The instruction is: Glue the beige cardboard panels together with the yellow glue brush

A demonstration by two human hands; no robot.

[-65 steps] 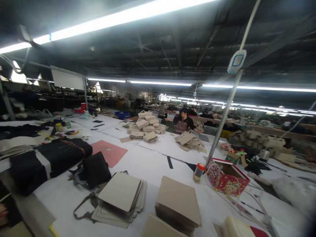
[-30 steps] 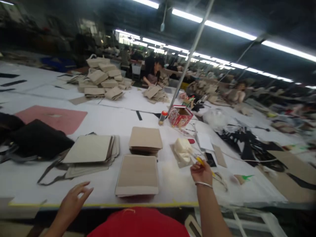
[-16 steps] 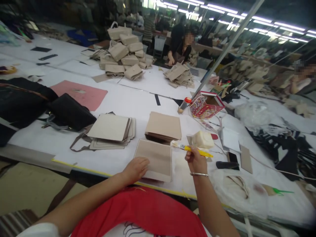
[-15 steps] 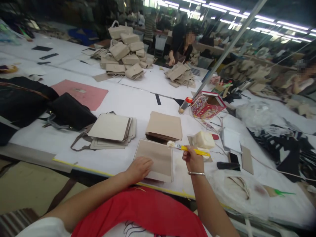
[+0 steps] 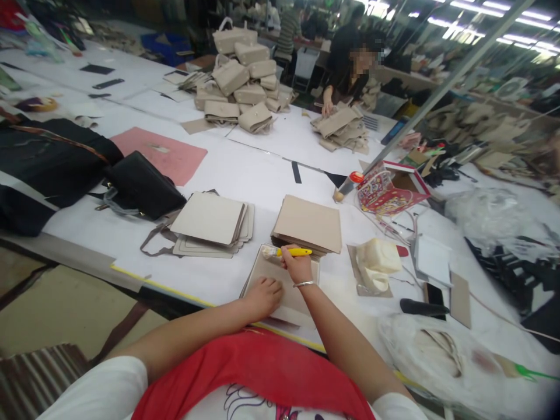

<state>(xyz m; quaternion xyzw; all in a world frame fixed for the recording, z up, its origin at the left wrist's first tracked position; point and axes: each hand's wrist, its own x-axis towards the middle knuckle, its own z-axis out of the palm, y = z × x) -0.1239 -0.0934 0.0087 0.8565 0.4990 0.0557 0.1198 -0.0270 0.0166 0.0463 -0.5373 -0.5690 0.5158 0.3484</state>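
Note:
My right hand grips the yellow handle of a paintbrush. Its pale bristles are over the far left corner of a beige rectangular panel; whether they touch it I cannot tell. My left hand rests on the near left part of that panel, palm down, fingers loosely bent and holding nothing. Just beyond lies a stack of beige panels. A second stack, of pale round-cornered panels, sits to the left. On the right stands a cut-open cream plastic container on a small board.
A black pouch and a pink sheet lie to the left. A red patterned box and a red-capped bottle stand at the far right. Beige bags are piled at the back, near a seated co-worker.
My right hand has carried the paintbrush left, from beside the cream container to over the far left corner of the panel. My left hand stays on the panel. The view has shifted.

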